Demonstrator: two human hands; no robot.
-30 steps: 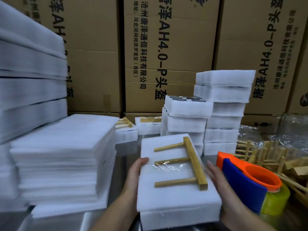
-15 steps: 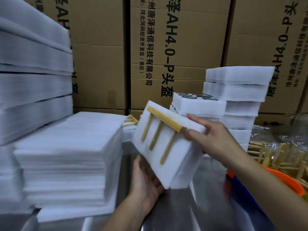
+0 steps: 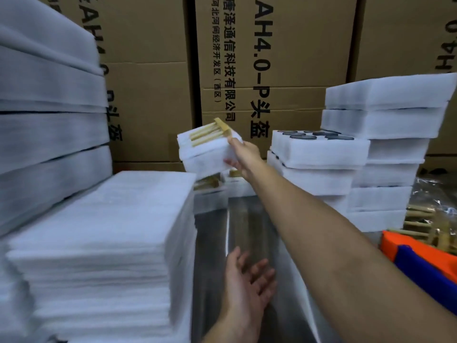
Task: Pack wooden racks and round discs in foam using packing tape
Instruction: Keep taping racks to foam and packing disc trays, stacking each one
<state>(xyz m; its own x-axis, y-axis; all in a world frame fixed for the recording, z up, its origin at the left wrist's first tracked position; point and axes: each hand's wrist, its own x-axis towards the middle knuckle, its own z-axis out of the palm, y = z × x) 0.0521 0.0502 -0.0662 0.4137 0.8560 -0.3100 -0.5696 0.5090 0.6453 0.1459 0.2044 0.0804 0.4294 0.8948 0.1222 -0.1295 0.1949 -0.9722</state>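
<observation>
White foam fills most of what we see. Our right arm stretches out straight toward 12 o'clock, and our right hand grips the near right edge of a foam block, thumb on top and fingers underneath. The block hangs in the air, tilted, with a wooden rack lying on its top face; its prongs point toward 9 o'clock. Our left hand floats low and close to us at 6 o'clock, palm turned up, fingers loosely spread and holding nothing, well apart from the right hand. Beneath it runs the grey metal table.

Just under the held block, at the far end of the table, sit more rack-topped packs, partly hidden by the block and our wrist. At 9 o'clock a thick pile of foam sheets stands beside the table strip, and behind it rises a taller foam stack. At 2 o'clock stand stacked foam blocks; the nearer, lower stack carries dark round discs set in its top. At 4 o'clock an orange and blue tape dispenser shows past our forearm, with loose wooden racks just behind it. Printed cardboard boxes wall off the back.
</observation>
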